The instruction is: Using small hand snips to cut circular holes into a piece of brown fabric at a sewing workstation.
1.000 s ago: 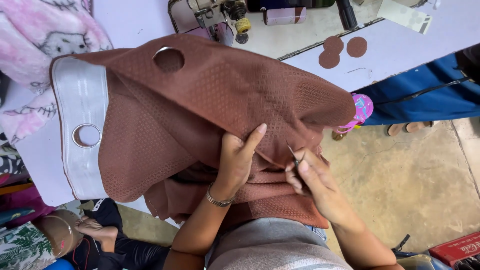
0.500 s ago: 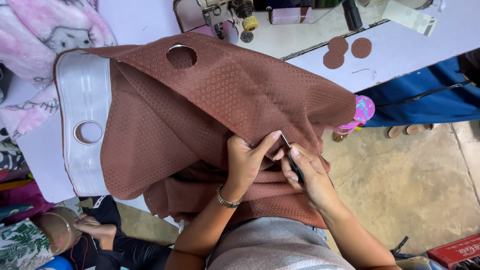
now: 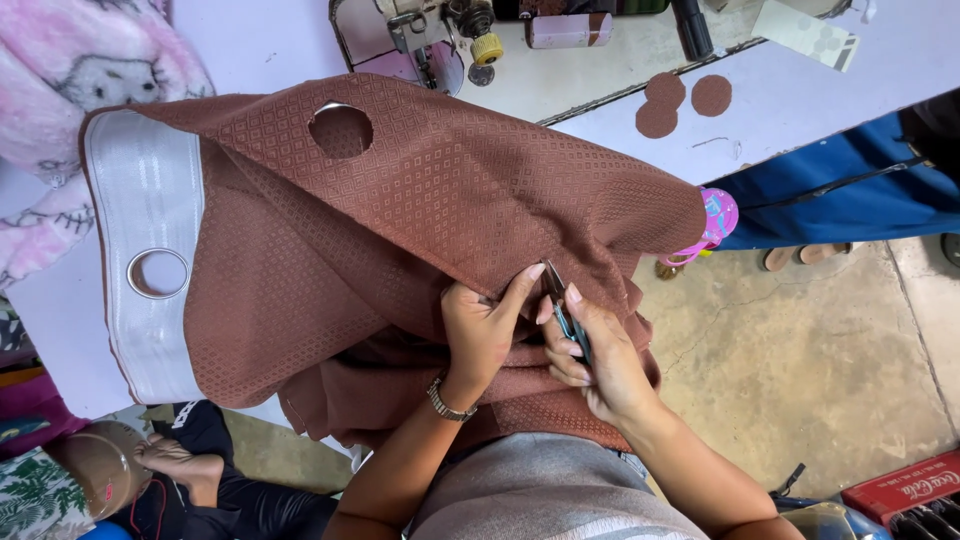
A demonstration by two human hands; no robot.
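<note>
A brown patterned curtain cloth (image 3: 400,210) lies bunched over the white table and my lap. It has a white header band (image 3: 145,210) with a metal eyelet ring (image 3: 157,273) and a cut round hole (image 3: 341,130). My left hand (image 3: 485,330) pinches a fold of the cloth near its edge. Right beside it, my right hand (image 3: 595,355) grips small thread snips (image 3: 563,305), their tip touching the cloth just above my left fingers.
A sewing machine (image 3: 440,35) stands at the table's far edge. Two brown cloth discs (image 3: 685,100) lie on the table (image 3: 640,150). Pink fluffy cloth (image 3: 80,90) is at far left. A person's foot (image 3: 180,465) shows at lower left, a red crate (image 3: 905,490) at lower right.
My hands have come together on the cloth fold. The left hand went from lying flat to pinching, and the right hand brought the snips up to the fold.
</note>
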